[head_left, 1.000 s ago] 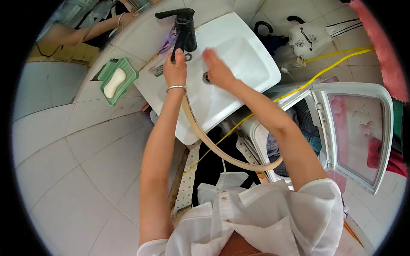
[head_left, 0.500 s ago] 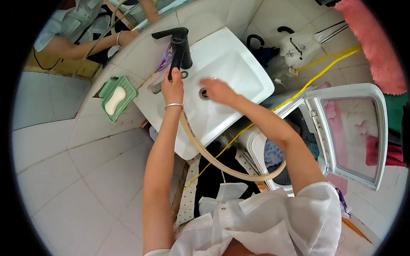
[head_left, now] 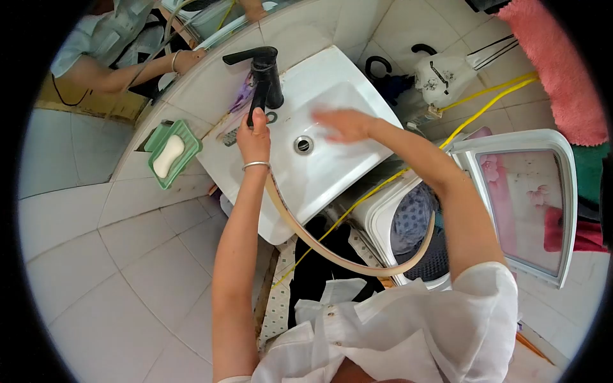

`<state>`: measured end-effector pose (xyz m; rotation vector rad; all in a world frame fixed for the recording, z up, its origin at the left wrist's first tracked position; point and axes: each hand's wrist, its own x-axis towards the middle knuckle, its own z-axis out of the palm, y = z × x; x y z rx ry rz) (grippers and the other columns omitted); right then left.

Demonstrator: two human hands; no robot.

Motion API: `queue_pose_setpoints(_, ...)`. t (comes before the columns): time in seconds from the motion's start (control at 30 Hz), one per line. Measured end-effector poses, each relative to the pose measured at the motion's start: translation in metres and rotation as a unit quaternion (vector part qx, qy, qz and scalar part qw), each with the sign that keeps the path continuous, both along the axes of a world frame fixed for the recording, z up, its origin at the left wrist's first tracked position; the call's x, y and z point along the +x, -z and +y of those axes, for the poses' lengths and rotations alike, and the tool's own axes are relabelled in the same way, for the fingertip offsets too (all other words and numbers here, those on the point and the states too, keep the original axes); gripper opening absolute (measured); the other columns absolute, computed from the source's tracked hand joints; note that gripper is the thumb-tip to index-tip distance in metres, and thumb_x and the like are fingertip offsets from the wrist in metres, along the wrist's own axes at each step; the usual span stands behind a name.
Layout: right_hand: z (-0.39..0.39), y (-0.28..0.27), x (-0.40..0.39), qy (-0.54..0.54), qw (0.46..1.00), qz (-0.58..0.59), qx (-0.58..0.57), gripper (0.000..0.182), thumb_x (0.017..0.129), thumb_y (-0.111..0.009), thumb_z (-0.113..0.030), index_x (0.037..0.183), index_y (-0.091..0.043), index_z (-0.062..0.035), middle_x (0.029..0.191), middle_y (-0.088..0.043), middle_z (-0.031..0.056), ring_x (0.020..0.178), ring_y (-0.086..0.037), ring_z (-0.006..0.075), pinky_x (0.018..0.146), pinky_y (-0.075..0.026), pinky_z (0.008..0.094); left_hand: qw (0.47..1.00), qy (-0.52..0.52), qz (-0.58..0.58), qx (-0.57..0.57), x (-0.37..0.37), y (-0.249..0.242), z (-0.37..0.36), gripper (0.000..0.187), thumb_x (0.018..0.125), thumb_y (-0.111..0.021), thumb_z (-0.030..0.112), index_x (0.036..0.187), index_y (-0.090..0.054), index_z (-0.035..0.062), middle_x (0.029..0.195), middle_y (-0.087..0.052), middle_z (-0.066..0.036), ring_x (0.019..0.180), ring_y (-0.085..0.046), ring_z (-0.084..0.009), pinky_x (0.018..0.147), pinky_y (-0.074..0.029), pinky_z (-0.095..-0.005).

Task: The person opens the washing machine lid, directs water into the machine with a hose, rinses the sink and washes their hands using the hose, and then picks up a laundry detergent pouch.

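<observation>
My left hand (head_left: 254, 139) is closed around the end of a cream-coloured hose (head_left: 300, 231), right at the spout of the black faucet (head_left: 271, 83). The joint between hose and spout is mostly hidden by my fingers. From there the hose curves down past the white sink (head_left: 313, 196) and into the open washing machine (head_left: 378, 220). Over the basin, right of the round drain (head_left: 303, 145), my right hand (head_left: 348, 124) is blurred by motion. Its fingers look stretched out, and I see nothing in them.
A green soap dish (head_left: 190, 142) holding white soap (head_left: 168, 156) is fixed left of the sink. Clothes (head_left: 412, 223) lie in the washer under its raised lid (head_left: 523, 191). A yellow cord (head_left: 485, 105) crosses behind the sink. A pink towel (head_left: 562, 70) hangs at right.
My right hand has moved right, away from the drain, uncovering it. My left hand keeps its hold on the hose at the spout. The view has shifted slightly.
</observation>
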<state>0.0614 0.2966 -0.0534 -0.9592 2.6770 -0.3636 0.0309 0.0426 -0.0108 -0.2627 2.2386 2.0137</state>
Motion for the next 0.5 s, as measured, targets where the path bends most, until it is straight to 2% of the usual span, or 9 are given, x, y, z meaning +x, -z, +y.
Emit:
queue_pose_setpoints(0.03, -0.004, -0.022, 0.016, -0.049, 0.978, -0.194, 0.055, 0.06, 0.086, -0.051, -0.034, 0.135, -0.032, -0.0052, 0.135, -0.037, 0.0155, 0.127, -0.033, 0.0303, 0.106, -0.024, 0.0387, 1.0, -0.009, -0.001, 0.0, 0.001, 0.0, 0.001, 0.055, 0.081, -0.055, 0.054, 0.086, -0.056, -0.0008, 0.063, -0.053, -0.001, 0.049, -0.046, -0.0068, 0.043, -0.037, -0.0215)
queue_pose_setpoints(0.07, 0.006, -0.005, 0.026, -0.112, 0.989, -0.095, -0.016, 0.056, 0.086, -0.051, -0.032, 0.133, -0.035, -0.0076, 0.132, -0.042, 0.0151, 0.125, -0.035, 0.0303, 0.105, -0.027, 0.0357, 1.0, -0.009, -0.003, -0.002, 0.002, -0.001, 0.0, 0.055, 0.081, -0.055, 0.054, 0.086, -0.056, -0.0008, 0.063, -0.053, -0.001, 0.049, -0.046, -0.0068, 0.043, -0.037, -0.0215)
queue_pose_setpoints(0.1, 0.01, -0.005, 0.019, -0.115, 0.989, -0.096, -0.017, 0.056, 0.086, -0.051, -0.032, 0.133, -0.035, -0.0076, 0.132, -0.042, 0.0151, 0.125, -0.035, 0.0303, 0.105, -0.027, 0.0357, 1.0, -0.002, -0.002, -0.001, 0.002, -0.003, 0.0, 0.055, 0.081, -0.054, 0.054, 0.087, -0.056, -0.0009, 0.063, -0.054, -0.001, 0.049, -0.046, -0.0068, 0.043, -0.037, -0.0213)
queue_pose_setpoints(0.17, 0.021, 0.0, -0.009, 0.122, 0.97, 0.174, -0.121, 0.057, 0.086, -0.051, -0.035, 0.131, -0.037, -0.0042, 0.132, -0.042, 0.0157, 0.125, -0.036, 0.031, 0.104, -0.028, 0.0363, 1.0, 0.001, -0.005, -0.006, 0.005, -0.006, 0.001, 0.056, 0.081, -0.054, 0.054, 0.087, -0.056, -0.001, 0.063, -0.054, -0.001, 0.049, -0.047, -0.0068, 0.043, -0.037, -0.0211)
queue_pose_setpoints(0.23, 0.038, 0.023, -0.049, 0.274, 0.932, 0.228, -0.063, 0.063, 0.087, -0.048, -0.041, 0.132, -0.034, -0.0003, 0.136, -0.035, 0.0168, 0.128, -0.03, 0.0303, 0.106, -0.024, 0.0378, 1.0, 0.003, 0.006, -0.003, 0.005, -0.01, 0.002, 0.056, 0.081, -0.053, 0.055, 0.085, -0.056, -0.0001, 0.061, -0.053, -0.001, 0.047, -0.045, -0.0066, 0.042, -0.036, -0.021)
queue_pose_setpoints(0.27, 0.034, 0.031, -0.057, 0.276, 0.932, 0.225, -0.068, 0.063, 0.087, -0.048, -0.041, 0.132, -0.034, -0.0003, 0.136, -0.035, 0.0168, 0.128, -0.03, 0.0303, 0.106, -0.024, 0.0378, 1.0, 0.004, 0.005, -0.009, 0.005, -0.01, 0.001, 0.056, 0.081, -0.053, 0.055, 0.085, -0.056, -0.0001, 0.061, -0.053, -0.001, 0.047, -0.045, -0.0066, 0.042, -0.036, -0.021)
queue_pose_setpoints(0.33, 0.013, 0.04, -0.076, 0.379, 0.878, 0.287, 0.057, 0.068, 0.087, -0.044, -0.046, 0.132, -0.031, 0.0028, 0.14, -0.028, 0.0185, 0.131, -0.025, 0.0306, 0.107, -0.02, 0.0393, 1.0, 0.02, -0.012, -0.008, 0.005, -0.01, 0.0, 0.053, 0.081, -0.053, 0.055, 0.082, -0.055, 0.0019, 0.057, -0.05, 0.0, 0.044, -0.043, -0.0065, 0.04, -0.035, -0.0206)
queue_pose_setpoints(0.47, -0.034, 0.041, -0.086, 0.323, 0.909, 0.264, 0.0, 0.066, 0.089, -0.038, -0.047, 0.134, -0.029, 0.0013, 0.141, -0.026, 0.0184, 0.132, -0.023, 0.0306, 0.108, -0.017, 0.0394, 1.0, 0.009, 0.005, -0.002, 0.007, -0.011, 0.003, 0.051, 0.081, -0.053, 0.055, 0.077, -0.053, 0.0038, 0.053, -0.047, 0.001, 0.041, -0.041, -0.0065, 0.039, -0.033, -0.0205)
queue_pose_setpoints(0.5, -0.04, 0.039, -0.077, 0.262, 0.928, 0.263, -0.013, 0.062, 0.089, -0.04, -0.042, 0.134, -0.03, 0.0004, 0.141, -0.027, 0.018, 0.132, -0.023, 0.0305, 0.108, -0.018, 0.0394, 1.0, 0.009, 0.002, 0.006, 0.006, -0.009, 0.003, 0.051, 0.081, -0.053, 0.055, 0.076, -0.053, 0.004, 0.053, -0.046, 0.001, 0.041, -0.041, -0.0065, 0.039, -0.032, -0.0206)
